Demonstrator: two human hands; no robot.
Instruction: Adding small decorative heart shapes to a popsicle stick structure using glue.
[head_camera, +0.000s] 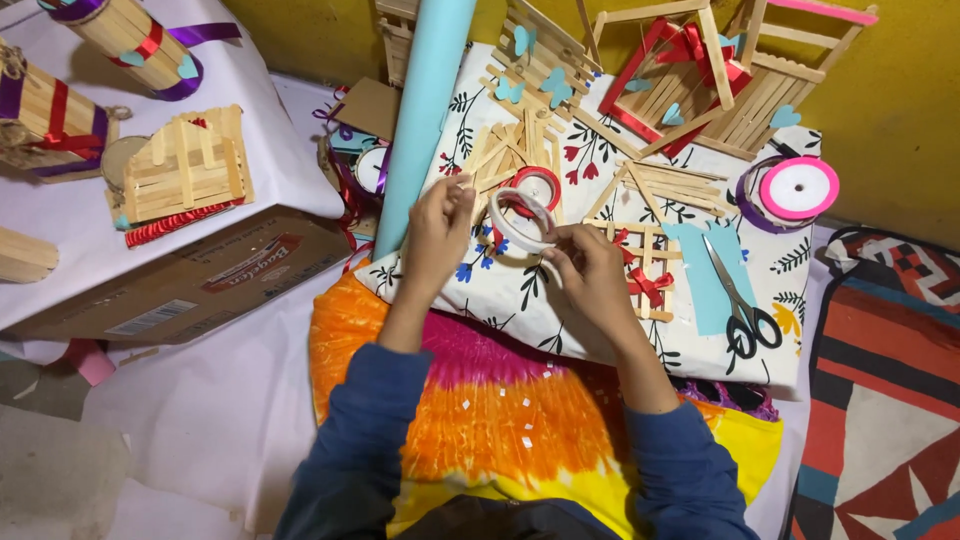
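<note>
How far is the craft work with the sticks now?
Done: several stick houses with ribbon and paper hearts stand at the back. In hand: both hands, left hand and right hand, hold a white tape roll. Left: loose sticks and a small lattice lie unassembled beside the scissors.

white tape roll (522, 220), pink ribbon spool (798, 187), floral white cloth (520, 290)

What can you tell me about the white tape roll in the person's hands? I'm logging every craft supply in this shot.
The white ring-shaped tape roll is a thin hoop with a wide open centre, seemingly plastic or paper tape. It is held tilted above the floral-printed cloth, between the left hand and right hand. Fingers of both hands pinch its rim on opposite sides. Through its centre shows a red-and-white ribbon spool lying behind it.
</note>
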